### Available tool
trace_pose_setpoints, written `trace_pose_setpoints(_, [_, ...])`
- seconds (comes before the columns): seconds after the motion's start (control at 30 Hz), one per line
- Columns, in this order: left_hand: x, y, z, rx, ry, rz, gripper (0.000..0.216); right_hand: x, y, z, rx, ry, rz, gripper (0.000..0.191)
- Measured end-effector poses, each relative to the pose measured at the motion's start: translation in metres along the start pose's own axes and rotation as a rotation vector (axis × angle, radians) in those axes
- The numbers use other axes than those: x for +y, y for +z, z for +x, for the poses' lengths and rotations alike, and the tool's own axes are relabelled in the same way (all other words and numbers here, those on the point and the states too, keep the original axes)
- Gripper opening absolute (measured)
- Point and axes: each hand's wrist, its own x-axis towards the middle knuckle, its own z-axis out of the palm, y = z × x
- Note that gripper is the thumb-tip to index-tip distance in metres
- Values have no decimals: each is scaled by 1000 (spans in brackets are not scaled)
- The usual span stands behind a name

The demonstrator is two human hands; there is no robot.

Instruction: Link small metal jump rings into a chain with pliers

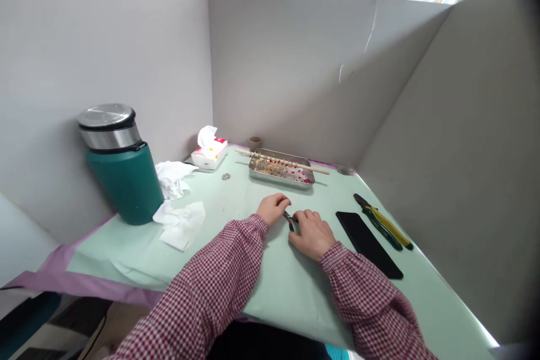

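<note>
Both my hands rest close together on the pale green table cover [236,202]. My right hand [311,233] is closed around a small dark-handled tool [289,220], whose tip points toward my left hand. My left hand [273,208] has its fingers curled in a pinch at the tool's tip; what it pinches is too small to make out. Behind the hands stands a metal tray [253,166] of small gold and red beads, with a wooden stick [320,170] strung with beads lying across it.
A teal insulated jug [122,171] stands at left, with crumpled tissues [179,224] and a tissue pack [208,152] beside it. A black phone [368,243] and yellow-and-green pliers [383,227] lie at right. Grey partition boards [295,67] wall the back and right.
</note>
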Motion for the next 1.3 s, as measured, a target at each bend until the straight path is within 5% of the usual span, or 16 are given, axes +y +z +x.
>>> trace_pose_setpoints(0.33, [-4,4,2,-5,-101,-258,15,8,14,13,142,44,46,26])
trace_pose_setpoints(0.63, [-7,5,1,48,-27,-218,18,25,21,24,323,119,545,26])
trace_pose_setpoints(0.8, [-7,3,3,41,-142,-340,14,18,22,24,418,43,667,25])
trace_pose_setpoints(1.1, [0,-5,-1,67,-274,-555,12,7,26,21,455,0,663,26])
trace_pose_setpoints(1.3, [4,4,-6,203,-357,-641,11,1,20,34,270,33,652,27])
